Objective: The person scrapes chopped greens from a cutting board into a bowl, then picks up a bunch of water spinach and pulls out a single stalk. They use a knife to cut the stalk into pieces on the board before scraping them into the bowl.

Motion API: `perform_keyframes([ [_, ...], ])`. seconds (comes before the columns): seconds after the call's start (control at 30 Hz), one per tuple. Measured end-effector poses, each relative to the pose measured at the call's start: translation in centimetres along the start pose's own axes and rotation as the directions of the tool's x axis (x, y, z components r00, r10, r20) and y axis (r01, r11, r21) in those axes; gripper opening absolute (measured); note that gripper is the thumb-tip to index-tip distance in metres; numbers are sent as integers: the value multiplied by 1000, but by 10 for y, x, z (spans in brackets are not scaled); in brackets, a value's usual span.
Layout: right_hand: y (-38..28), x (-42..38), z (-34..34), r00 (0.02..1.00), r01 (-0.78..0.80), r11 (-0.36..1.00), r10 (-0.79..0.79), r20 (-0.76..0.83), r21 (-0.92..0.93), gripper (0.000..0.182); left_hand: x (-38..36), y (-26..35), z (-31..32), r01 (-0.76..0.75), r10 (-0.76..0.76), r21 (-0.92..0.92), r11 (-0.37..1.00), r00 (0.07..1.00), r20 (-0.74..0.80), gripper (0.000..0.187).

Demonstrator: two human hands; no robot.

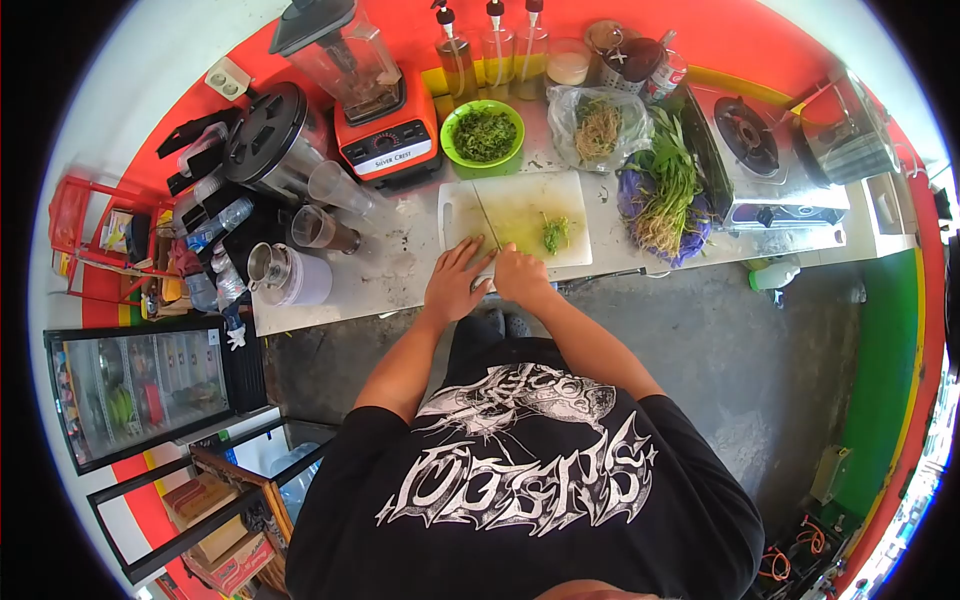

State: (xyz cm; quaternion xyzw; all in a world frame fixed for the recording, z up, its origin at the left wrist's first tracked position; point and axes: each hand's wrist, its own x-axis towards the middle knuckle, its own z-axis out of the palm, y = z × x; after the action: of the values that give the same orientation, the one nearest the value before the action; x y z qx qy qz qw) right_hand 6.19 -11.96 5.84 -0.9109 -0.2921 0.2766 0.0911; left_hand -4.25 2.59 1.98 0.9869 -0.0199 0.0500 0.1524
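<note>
My right hand (522,274) is closed around the handle of a knife (488,217), whose thin blade points away from me across the white cutting board (458,205). Flat on the board's front left edge rests my left hand (460,282), fingers stretched out, just left of the knife. A small heap of cut greens (555,234) lies on the board to the right of the blade. Behind the board stands a lime-green bowl (512,160) filled with chopped greens (485,135). Rooted leafy greens (672,185) lie on purple plastic to the right.
An orange blender (390,135) and clear plastic cups (322,230) stand left, near a white-bodied jar (300,278). Pump bottles (498,55) line the back wall. A clear bag (565,118) holds root trimmings. At the right is a gas stove (775,200) with a metal pot (850,150).
</note>
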Motion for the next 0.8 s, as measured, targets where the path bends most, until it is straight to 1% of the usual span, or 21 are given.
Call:
perform_keyframes([
  [0.03, 0, -4, -1, 1000, 2, 1000, -2, 1, 0, 54, 0, 0, 1, -2, 2, -2, 1000, 1000, -4, 58],
  [0.1, -1, -19, 1, 1000, -20, 993, 22, -21, 116, 35, -1, -1, 2, -3, 3, -5, 1000, 1000, -10, 58],
  [0.13, 2, -20, 11, 1000, -18, 993, 21, -22, 113, 35, 0, 0, 2, -4, 4, -8, 1000, 1000, -5, 59],
  [0.2, 4, -16, 25, 993, -41, 988, 57, -106, 151, 37, 1, -1, 2, -5, 5, -8, 1000, 1000, -7, 59],
  [0.33, 1, -9, 17, 995, -11, 993, 22, -94, 118, 37, 0, -1, 4, 12, -12, 13, 1000, 1000, 7, 59],
  [0.4, -3, -4, 11, 998, 1, 994, 6, -60, 111, 35, 0, -1, 4, 14, -14, 17, 1000, 1000, 6, 60],
  [0.5, -2, -3, 11, 997, 28, 996, -23, -67, 82, 33, 0, 0, 5, 15, -15, 10, 1000, 1000, -6, 62],
  [0.57, 0, -3, 8, 998, 9, 997, -4, -67, 80, 33, 1, -3, 8, 46, -49, -69, 997, 997, -55, 66],
  [0.8, 2, -9, 17, 995, -10, 997, 18, -97, 83, 33, 0, 1, 3, 46, -48, -44, 998, 997, -59, 67],
])
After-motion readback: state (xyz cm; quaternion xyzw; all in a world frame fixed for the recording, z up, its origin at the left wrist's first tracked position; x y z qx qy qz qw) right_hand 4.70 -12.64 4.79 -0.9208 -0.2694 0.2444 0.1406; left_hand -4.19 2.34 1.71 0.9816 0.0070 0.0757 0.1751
